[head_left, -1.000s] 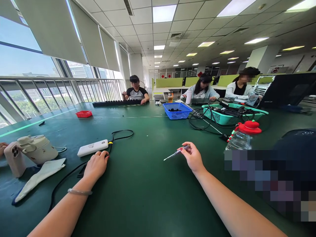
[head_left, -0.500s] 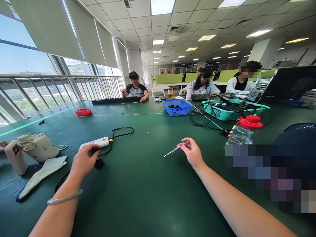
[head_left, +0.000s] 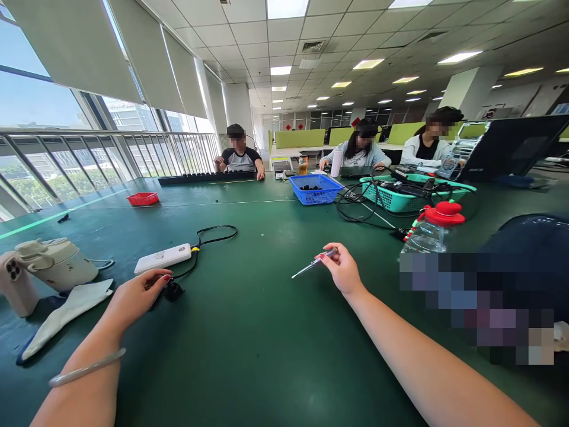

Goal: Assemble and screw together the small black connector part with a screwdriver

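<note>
My left hand (head_left: pixel 138 296) is closed on the left side of the table, its thumb and forefinger pinched at a black cable (head_left: pixel 189 271). Just beside those fingertips lies a black plug-like piece (head_left: pixel 173 290). The cable loops back to a white power strip-like block (head_left: pixel 163 259) with a yellow band at its end. Part of what the left fingers grip is hidden. In my right hand (head_left: pixel 344 271) a slim screwdriver (head_left: pixel 307 270) is held by its handle, above the table. Its metal shaft points left and down, touching nothing.
On the green table (head_left: pixel 249 332) are a red tray (head_left: pixel 143 199), a blue basket (head_left: pixel 316 191), a teal basket (head_left: pixel 391 200) with cables and a red-capped bottle (head_left: pixel 429 234). At left lie a phone (head_left: pixel 18 287), a cream case (head_left: pixel 60 264) and a cloth (head_left: pixel 66 317). Several people sit beyond.
My left hand has drawn a little left and toward me, and its fingers have come closer together. My right hand keeps the screwdriver nearly still. The view has shifted slightly.
</note>
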Tool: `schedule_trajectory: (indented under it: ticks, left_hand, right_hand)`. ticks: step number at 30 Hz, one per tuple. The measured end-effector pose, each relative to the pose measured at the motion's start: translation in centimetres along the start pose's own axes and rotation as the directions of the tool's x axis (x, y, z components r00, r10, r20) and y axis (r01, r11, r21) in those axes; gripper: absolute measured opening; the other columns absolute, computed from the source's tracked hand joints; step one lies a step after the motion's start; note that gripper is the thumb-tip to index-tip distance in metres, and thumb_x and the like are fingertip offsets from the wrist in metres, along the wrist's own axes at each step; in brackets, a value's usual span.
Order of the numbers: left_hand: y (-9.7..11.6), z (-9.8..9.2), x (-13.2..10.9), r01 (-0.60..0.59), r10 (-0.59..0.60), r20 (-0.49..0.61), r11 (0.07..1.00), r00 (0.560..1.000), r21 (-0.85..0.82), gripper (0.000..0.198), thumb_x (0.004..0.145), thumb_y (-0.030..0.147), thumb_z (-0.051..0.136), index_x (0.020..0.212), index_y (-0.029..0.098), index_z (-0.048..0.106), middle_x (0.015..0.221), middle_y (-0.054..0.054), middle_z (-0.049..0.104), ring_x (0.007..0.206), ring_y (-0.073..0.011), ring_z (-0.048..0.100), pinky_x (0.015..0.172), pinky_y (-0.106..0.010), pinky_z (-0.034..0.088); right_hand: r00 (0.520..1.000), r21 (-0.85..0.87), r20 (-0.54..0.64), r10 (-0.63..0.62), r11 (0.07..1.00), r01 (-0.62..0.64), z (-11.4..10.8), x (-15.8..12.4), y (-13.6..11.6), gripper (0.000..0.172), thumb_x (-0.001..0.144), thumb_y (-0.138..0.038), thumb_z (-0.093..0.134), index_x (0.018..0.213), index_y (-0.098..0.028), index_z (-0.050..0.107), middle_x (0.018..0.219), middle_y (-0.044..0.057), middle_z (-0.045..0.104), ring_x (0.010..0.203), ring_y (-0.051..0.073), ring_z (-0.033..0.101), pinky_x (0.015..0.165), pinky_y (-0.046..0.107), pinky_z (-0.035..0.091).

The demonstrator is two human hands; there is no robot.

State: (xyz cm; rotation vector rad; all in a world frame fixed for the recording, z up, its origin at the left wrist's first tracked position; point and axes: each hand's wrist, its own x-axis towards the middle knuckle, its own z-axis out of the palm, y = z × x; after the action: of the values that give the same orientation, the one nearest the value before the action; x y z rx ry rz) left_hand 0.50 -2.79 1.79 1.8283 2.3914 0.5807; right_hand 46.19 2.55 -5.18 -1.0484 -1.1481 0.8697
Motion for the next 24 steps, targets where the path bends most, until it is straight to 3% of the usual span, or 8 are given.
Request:
schedule_trajectory:
  ticks: [3,10,16,24]
  left_hand:
    - [0.2,0.1,0.1,0.005,-0.005,0.002,0.997,1.000,0.081,0.051,0.081,0.059,0.039,0.100,0.028,0.075,0.081,-0.006,0.075,0.074,-0.0289,0.067,0.067,-0.036,0.051]
    - [0.7,0.4,0.0,-0.072,0.074,-0.002,0.972,0.997,0.222,0.049,0.083,0.057,0.043,0.101,0.026,0.078,0.103,-0.011,0.075,0.092,-0.0332,0.067,0.070,-0.038,0.052]
    - [1.4,1.0,-0.2,-0.102,0.099,0.027,0.929,0.995,0.357,0.052,0.086,0.058,0.041,0.106,0.025,0.077,0.103,-0.014,0.075,0.095,-0.0354,0.068,0.076,-0.041,0.051]
    - [1.8,1.3,-0.3,-0.026,0.029,-0.003,0.938,1.000,0.347,0.055,0.086,0.061,0.042,0.107,0.025,0.077,0.102,-0.015,0.075,0.094,-0.0359,0.068,0.074,-0.041,0.052]
  right_hand:
    - [1.000,-0.001,0.000,0.006,1.000,-0.006,0.0,0.0,0.0,0.040,0.066,-0.049,0.077,0.091,-0.026,0.055,0.079,0.002,0.073,0.083,0.025,0.074,0.087,0.043,0.054]
    - [1.000,-0.005,0.002,0.006,1.000,-0.006,-0.1,0.0,0.2,0.039,0.068,-0.049,0.077,0.092,-0.026,0.056,0.080,0.003,0.073,0.083,0.025,0.074,0.088,0.044,0.055]
    - [1.000,-0.001,0.014,0.001,1.000,-0.001,0.1,0.0,0.2,0.042,0.066,-0.053,0.077,0.091,-0.026,0.056,0.077,0.003,0.072,0.082,0.027,0.074,0.088,0.045,0.055]
    - [1.000,0.029,0.015,0.004,1.000,-0.005,0.2,-0.1,0.0,0.041,0.066,-0.051,0.077,0.091,-0.026,0.056,0.077,0.003,0.073,0.082,0.027,0.074,0.089,0.046,0.055]
